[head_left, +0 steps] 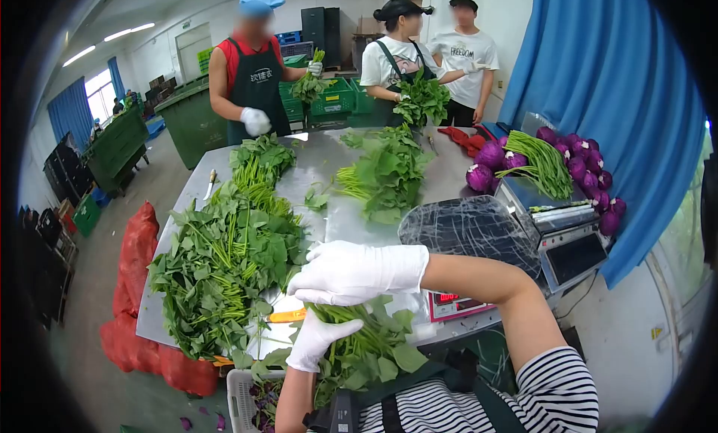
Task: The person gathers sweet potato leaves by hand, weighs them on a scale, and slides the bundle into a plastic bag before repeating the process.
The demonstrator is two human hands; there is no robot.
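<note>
My left hand (320,342), in a white glove, is wrapped around a bunch of leafy greens (370,351) close to my body at the table's near edge. The stems point up and away, while the leaves hang toward my striped shirt. Over the stem ends curls my right hand (359,272), also white-gloved, its fingers bent; the fingertips are partly hidden. An orange-handled knife (288,315) lies just left of my hands. Beside it a large heap of the same greens (224,268) covers the left of the metal table (310,227).
A scale (471,227) with a red display stands right, near purple cabbages (490,156) and a bundle of green stalks (537,164). Another knife (211,182) lies far left. Several people stand across the table, two holding greens. A white basket (241,403) and red sacks (134,261) sit below.
</note>
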